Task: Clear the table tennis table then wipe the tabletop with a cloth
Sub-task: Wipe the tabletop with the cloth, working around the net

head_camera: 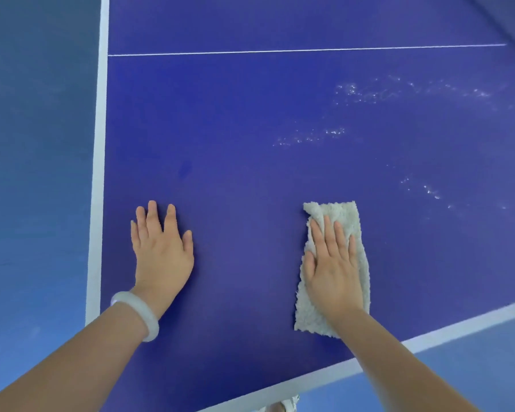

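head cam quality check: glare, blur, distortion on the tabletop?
Head view: even light, only faint shadows beside the left hand and right hand; white specks glint on the tabletop beyond the cloth; left edge line slants, wide-angle; no motion blur on hands.

Two hands (161, 251) (333, 269); one table (250, 129), cloth (349, 215), bangle (137, 313); perhaps shoe (289, 405).

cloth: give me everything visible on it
The cloth is a pale off-white, fluffy terry-like rag with ragged edges, roughly rectangular, its far left corner bunched. It lies flat on the blue table, close to the white line at the near edge. The right hand presses on it with straight fingers, covering its middle.
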